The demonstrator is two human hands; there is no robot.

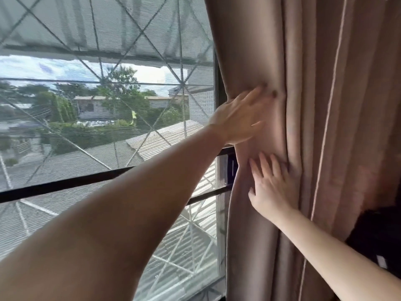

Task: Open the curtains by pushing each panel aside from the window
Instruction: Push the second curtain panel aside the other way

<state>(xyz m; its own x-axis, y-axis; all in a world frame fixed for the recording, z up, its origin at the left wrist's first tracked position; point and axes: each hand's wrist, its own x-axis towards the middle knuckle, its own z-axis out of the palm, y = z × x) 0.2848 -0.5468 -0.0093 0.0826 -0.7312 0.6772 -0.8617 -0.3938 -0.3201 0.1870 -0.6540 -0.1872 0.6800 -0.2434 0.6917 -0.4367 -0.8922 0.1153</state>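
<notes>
Here both hands point(240, 118) press flat, seemingly, against the curtain point(314, 127).

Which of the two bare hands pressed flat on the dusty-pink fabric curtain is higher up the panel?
The left hand, reaching across the window, is higher on the dusty-pink fabric curtain; the right hand presses directly below it.

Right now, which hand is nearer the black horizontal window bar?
Right. The right hand presses the curtain about level with the window bar; the left hand presses it higher up, above the bar.
</notes>
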